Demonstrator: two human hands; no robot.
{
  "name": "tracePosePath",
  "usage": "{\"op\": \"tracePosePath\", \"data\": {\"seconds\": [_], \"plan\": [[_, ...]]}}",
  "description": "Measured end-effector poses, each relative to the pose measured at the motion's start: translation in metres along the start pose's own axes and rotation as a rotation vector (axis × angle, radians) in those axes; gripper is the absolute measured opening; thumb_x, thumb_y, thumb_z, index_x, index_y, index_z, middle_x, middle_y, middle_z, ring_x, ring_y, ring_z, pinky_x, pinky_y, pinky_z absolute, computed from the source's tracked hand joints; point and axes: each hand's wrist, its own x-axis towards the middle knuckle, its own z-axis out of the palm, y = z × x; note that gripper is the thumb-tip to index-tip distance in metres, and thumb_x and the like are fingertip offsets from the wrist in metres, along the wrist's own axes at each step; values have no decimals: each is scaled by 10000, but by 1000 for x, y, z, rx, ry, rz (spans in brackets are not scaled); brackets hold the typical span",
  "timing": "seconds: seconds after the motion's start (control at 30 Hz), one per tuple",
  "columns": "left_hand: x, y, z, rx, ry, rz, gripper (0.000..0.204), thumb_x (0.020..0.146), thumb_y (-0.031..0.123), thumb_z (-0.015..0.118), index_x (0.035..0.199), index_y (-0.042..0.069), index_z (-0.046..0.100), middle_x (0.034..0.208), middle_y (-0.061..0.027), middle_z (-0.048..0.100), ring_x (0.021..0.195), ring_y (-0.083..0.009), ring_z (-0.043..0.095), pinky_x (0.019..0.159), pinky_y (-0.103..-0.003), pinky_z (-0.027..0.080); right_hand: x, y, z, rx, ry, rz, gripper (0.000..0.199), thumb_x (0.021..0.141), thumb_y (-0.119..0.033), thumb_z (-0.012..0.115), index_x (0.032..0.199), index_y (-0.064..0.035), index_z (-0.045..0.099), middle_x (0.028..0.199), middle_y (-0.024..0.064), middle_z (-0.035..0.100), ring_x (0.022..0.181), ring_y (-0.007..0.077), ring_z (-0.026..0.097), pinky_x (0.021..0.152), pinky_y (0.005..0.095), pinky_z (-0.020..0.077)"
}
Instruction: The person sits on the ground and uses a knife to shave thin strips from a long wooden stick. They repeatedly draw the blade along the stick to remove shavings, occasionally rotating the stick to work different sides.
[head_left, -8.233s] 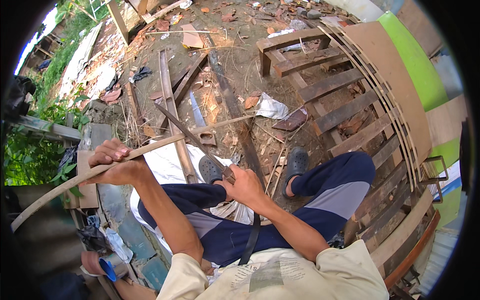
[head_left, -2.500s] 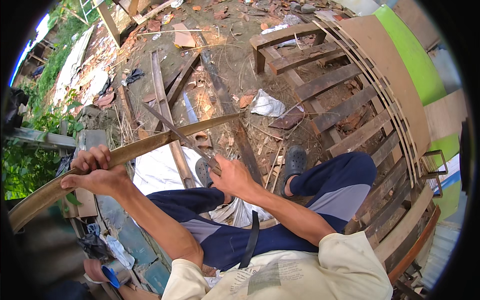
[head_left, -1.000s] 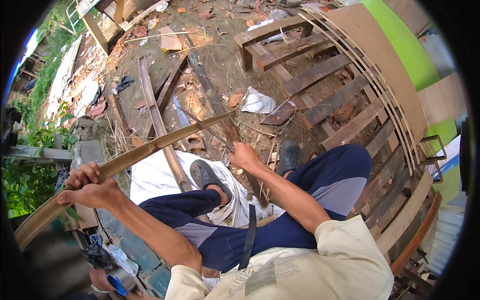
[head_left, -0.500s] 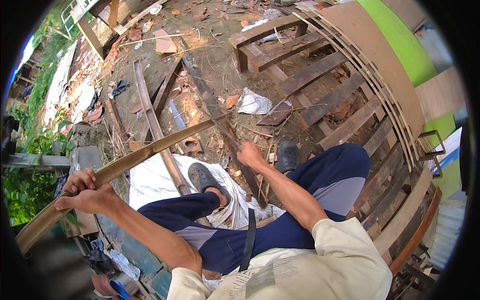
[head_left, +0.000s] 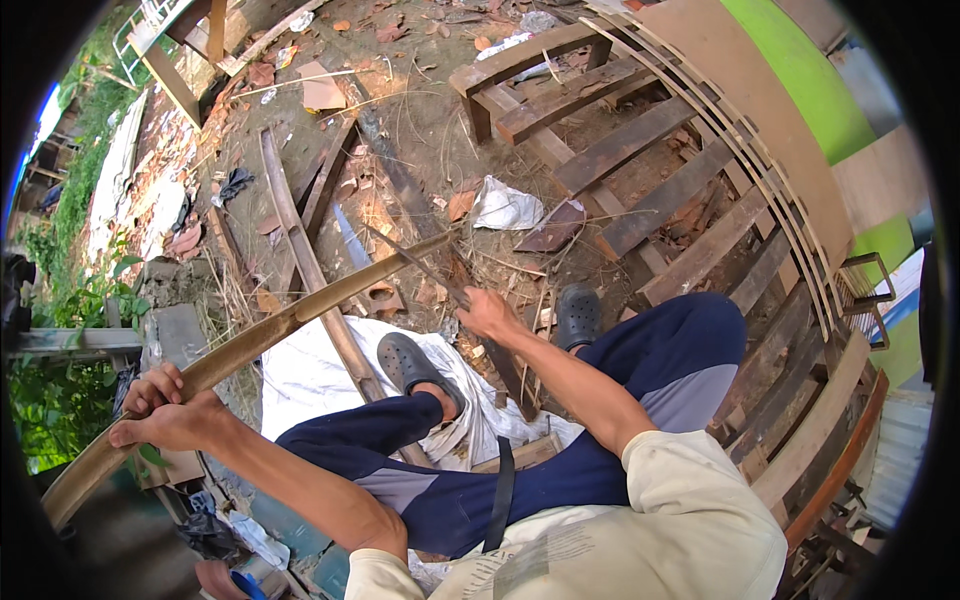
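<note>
A long split bamboo strip (head_left: 300, 312) runs slantwise across the view from lower left to the middle, its hollow side facing up. Near its lower end my left hand (head_left: 172, 408) is closed around it. My right hand (head_left: 490, 314) is closed on the handle of a narrow knife (head_left: 422, 268). The knife's blade points up and left, crossing the far end of the strip, with its tip past the strip's upper edge. Whether the edge bites into the bamboo cannot be told. Beneath the strip, a second split bamboo length (head_left: 292, 215) lies over a white sheet (head_left: 300, 372).
A slatted wooden frame (head_left: 630, 150) stands to the right, with thin bent strips (head_left: 760, 165) along it. A saw-like blade (head_left: 350, 237), a dark plank (head_left: 400, 185) and a white plastic bag (head_left: 505, 204) lie on the littered ground. Concrete blocks (head_left: 178, 335) are at left.
My right hand has shifted slightly left, and the knife blade has swung left across the strip's far end. The left hand keeps its grip with barely any movement.
</note>
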Motion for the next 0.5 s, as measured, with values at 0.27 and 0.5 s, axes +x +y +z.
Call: {"op": "tracePosePath", "data": {"seconds": [0.27,0.5], "plan": [[5,-4,-1,29,-18,10,644,924,754,271,717,146,330,591,24,263,462,-114,253,460,-269,271,12,-6,12,-8,105,-88,319,787,-240,630,980,13,650,797,287,664,809,474,658,769,525,530],[10,-9,-5,15,4,1,632,937,735,277,714,147,333,591,25,263,456,-117,243,450,-267,266,45,35,-5,-132,96,46,307,777,-240,619,958,6,654,830,291,669,817,484,655,776,527,528]]}}
